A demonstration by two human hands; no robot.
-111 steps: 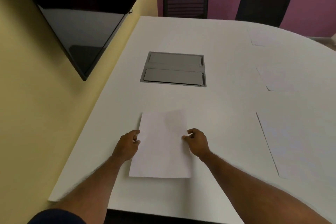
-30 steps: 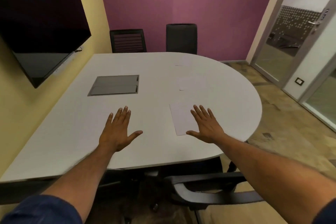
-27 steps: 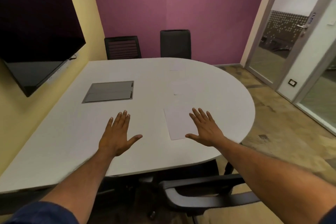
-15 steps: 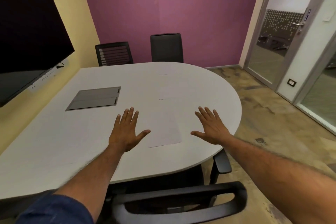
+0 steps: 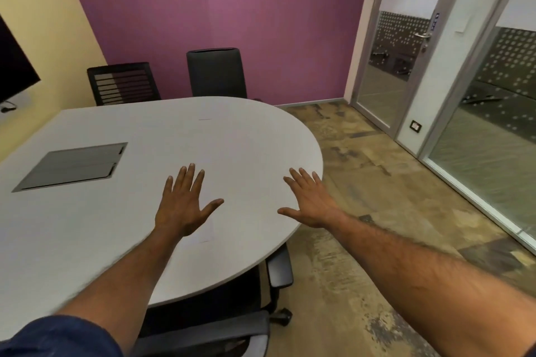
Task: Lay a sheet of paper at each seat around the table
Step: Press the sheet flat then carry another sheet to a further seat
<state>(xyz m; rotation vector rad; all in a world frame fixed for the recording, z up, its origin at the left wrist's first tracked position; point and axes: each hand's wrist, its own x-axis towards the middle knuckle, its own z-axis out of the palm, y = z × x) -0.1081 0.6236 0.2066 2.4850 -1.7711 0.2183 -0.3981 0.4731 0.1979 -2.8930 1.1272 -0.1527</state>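
Observation:
Both my hands are held out flat with fingers spread, and neither holds anything. My left hand (image 5: 183,203) hovers over the white table (image 5: 87,226), partly covering a faint white sheet of paper (image 5: 206,229) that lies near the table's near edge. My right hand (image 5: 309,200) hovers at the table's rounded right end. Another sheet farther back is barely visible, only its edge (image 5: 204,119) showing near the far chairs. Any other sheets blend into the white surface.
A grey cable hatch (image 5: 74,165) is set into the table at left. Two black chairs (image 5: 216,72) stand at the far side by the purple wall; another chair (image 5: 232,324) is tucked under the near edge. A glass door (image 5: 400,66) is at right.
Since 3.7 s ago my hands let go of the sheet at the left seat. The view has swung right along the table, and both open hands have moved right with it.

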